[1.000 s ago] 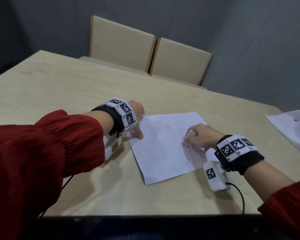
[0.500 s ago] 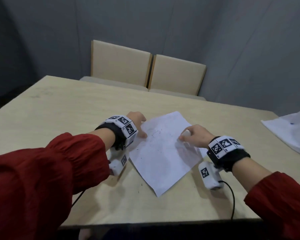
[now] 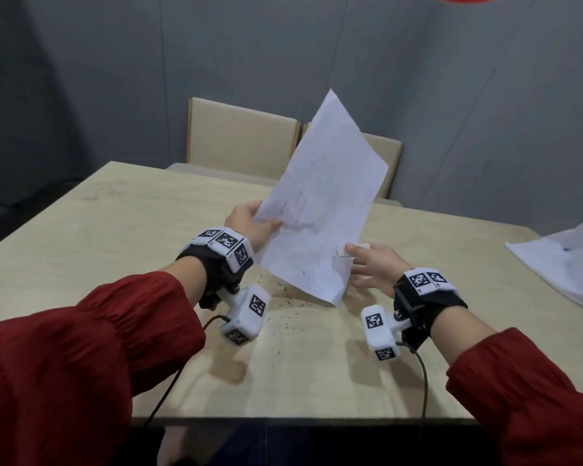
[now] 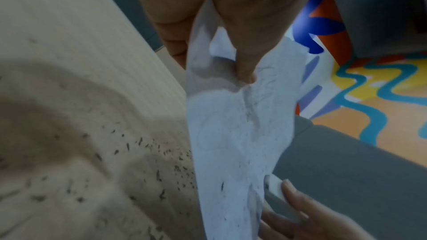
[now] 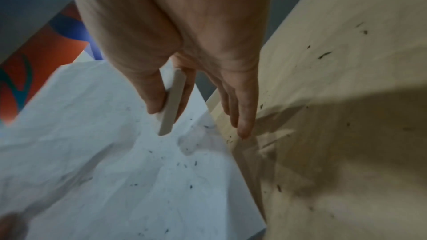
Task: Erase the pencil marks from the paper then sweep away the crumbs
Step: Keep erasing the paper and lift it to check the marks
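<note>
Left hand (image 3: pixel 249 220): pinches the left edge of the paper (image 3: pixel 320 210), thumb on the near face, fingers behind; in the left wrist view (image 4: pixel 231 25) thumb tip pressed into the creased sheet (image 4: pixel 235 125).
Paper: lifted off the table (image 3: pixel 98 230) and tilted steeply, far corner high in front of the chairs (image 3: pixel 239 136), low corner hanging just above the tabletop; faint grey traces and creases on its face, a few dark specks clinging near the lower part (image 5: pixel 115 180).
Right hand (image 3: pixel 376 267): holds the eraser (image 3: pixel 345 250) between thumb and forefinger, remaining fingers stretched out and relaxed; right wrist view shows the same grip (image 5: pixel 184 43).
Eraser: white, flat, slim block just at the right edge of the paper; seen edge-on from the right wrist (image 5: pixel 173 101), its tip close to the sheet, contact not clear; also visible low in the left wrist view (image 4: pixel 275 187).
Crumbs (image 3: pixel 290 317): dark slivers scattered on the table beneath and in front of the raised sheet, thickest near its low corner (image 4: pixel 161 161); more lie spread over the table to the right (image 5: pixel 323 56).
Second sheet (image 3: pixel 559 267): white, flat at the table's right edge, well apart from the hands.
Sleeves (image 3: pixel 81 364): red, on both forearms; marker bands and small cameras on both wrists.
</note>
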